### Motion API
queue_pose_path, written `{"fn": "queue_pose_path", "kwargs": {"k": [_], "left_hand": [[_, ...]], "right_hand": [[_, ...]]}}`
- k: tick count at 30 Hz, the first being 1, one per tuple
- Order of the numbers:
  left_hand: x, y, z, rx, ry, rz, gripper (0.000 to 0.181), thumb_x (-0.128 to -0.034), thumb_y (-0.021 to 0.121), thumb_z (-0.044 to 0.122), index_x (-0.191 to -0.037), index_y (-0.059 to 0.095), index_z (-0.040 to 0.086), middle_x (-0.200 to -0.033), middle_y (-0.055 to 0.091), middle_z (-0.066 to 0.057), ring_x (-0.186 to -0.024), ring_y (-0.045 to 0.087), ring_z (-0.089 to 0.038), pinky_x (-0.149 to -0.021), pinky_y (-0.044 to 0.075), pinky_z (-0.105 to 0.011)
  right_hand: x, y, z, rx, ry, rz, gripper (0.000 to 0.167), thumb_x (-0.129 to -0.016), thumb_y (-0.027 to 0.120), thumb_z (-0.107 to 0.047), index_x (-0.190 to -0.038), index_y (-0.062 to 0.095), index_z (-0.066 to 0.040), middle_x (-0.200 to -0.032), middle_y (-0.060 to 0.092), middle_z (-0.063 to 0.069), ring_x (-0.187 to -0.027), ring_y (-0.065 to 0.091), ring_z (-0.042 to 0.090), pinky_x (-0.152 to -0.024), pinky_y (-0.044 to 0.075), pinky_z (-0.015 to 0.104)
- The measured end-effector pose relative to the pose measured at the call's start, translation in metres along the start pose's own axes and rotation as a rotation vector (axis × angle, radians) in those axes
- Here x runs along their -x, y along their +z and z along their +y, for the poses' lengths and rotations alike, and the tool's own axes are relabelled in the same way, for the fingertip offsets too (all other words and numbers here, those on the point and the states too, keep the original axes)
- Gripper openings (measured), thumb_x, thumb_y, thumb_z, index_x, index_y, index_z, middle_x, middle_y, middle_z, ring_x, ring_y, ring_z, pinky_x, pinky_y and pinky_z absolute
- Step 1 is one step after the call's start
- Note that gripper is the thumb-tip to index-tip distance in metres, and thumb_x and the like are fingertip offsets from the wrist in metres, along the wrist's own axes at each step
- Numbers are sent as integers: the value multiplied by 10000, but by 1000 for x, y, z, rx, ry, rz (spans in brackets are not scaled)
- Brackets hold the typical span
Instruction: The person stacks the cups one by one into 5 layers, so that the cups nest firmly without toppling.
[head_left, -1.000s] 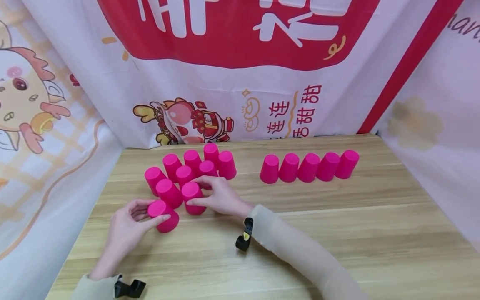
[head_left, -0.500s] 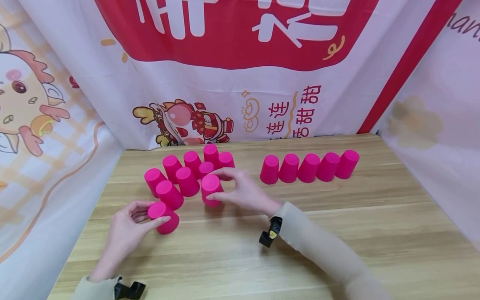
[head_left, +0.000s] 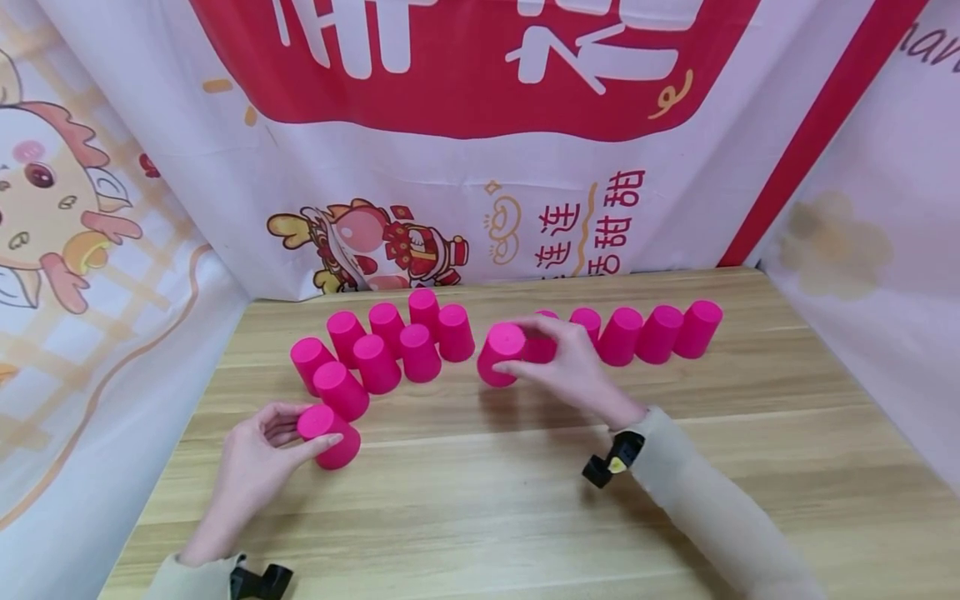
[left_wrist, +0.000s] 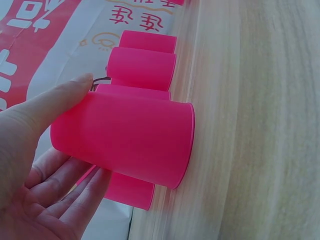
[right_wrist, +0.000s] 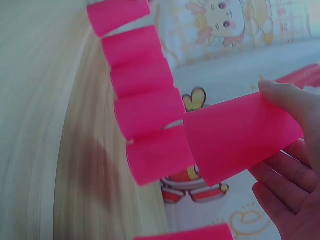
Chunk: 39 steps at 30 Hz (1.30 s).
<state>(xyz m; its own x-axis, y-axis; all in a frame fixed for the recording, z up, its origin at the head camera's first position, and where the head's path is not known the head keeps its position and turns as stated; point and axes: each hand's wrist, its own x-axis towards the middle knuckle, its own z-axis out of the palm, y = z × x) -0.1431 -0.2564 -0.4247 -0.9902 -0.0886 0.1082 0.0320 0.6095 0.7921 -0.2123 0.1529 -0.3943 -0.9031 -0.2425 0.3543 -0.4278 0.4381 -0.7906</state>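
Note:
In the head view, the left hand pinches an upside-down pink cup at the front of the left group, thumb on its near side. The right hand grips another pink cup between thumb and fingers, in front of the gap between the left group and the right row. The left wrist view has the left hand round its cup. From the right wrist view, the cup held by the right hand appears lifted off the table.
Several upside-down pink cups stand in a group at the back left. A row of pink cups stands at the back right, its left end partly behind the right hand. A printed cloth hangs behind the wooden table.
The right hand has carried its cup from the front of the left group rightward and back, toward the right row. The left hand and its cup have stayed in place.

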Motion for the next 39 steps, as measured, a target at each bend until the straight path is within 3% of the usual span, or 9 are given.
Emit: {"fn": "queue_pose_path", "kwargs": {"k": [7, 13, 16, 24, 29, 34, 39], "left_hand": [[-1, 0, 1, -28, -29, -19, 688, -719, 922, 460, -1199, 667, 36, -1141, 700, -126, -996, 710, -246, -804, 551, -164], [-1, -1, 2, -31, -45, -26, 699, -722, 912, 481, -1206, 661, 44, -1170, 691, -129, -1031, 692, -271, -814, 552, -171], [-1, -1, 3, -30, -52, -32, 703, -721, 910, 490, -1205, 659, 47, -1178, 688, -126, -1043, 683, -271, -816, 551, -171], [0, -2, 2, -38, -62, -36, 715, -721, 904, 508, -1206, 655, 46, -1177, 687, -128, -1043, 680, -277, -815, 552, -172], [-1, -1, 3, -34, -55, -32, 706, -721, 906, 503, -1205, 658, 52, -1174, 690, -122, -1040, 682, -272, -810, 548, -159], [-1, -1, 3, -24, -45, -33, 698, -724, 909, 485, -1204, 656, 46, -1174, 689, -132, -1037, 686, -278, -821, 549, -170], [0, -2, 2, -29, -40, -41, 696, -729, 906, 487, -1210, 652, 53, -1174, 687, -126, -1036, 689, -277, -816, 549, -166]], "right_hand": [[13, -33, 16, 33, 82, 93, 632, -766, 906, -428, -1298, 691, -165, -1200, 698, -26, -1083, 622, 189, -921, 529, 502], [26, -62, 22, 70, 162, 148, 647, -782, 883, -461, -1322, 678, -170, -1218, 690, 1, -1114, 601, 217, -935, 500, 533], [33, -75, 25, 98, 191, 169, 647, -796, 870, -468, -1335, 669, -173, -1229, 683, 1, -1137, 586, 197, -948, 496, 486], [44, -111, 31, 81, 200, 307, 555, -841, 862, -339, -1332, 664, -172, -1189, 682, 3, -1041, 622, 147, -819, 538, 179], [45, -141, 41, 59, 275, 405, 568, -876, 830, -317, -1383, 627, -162, -1230, 654, 14, -1056, 603, 144, -806, 526, 140], [41, -168, 54, 53, 298, 496, 562, -892, 812, -290, -1401, 617, -152, -1242, 629, 6, -1090, 577, 132, -837, 493, 128], [39, -185, 68, 82, 356, 494, 594, -897, 795, -373, -1422, 601, -170, -1231, 619, 15, -1078, 571, 131, -814, 488, 125]]}}
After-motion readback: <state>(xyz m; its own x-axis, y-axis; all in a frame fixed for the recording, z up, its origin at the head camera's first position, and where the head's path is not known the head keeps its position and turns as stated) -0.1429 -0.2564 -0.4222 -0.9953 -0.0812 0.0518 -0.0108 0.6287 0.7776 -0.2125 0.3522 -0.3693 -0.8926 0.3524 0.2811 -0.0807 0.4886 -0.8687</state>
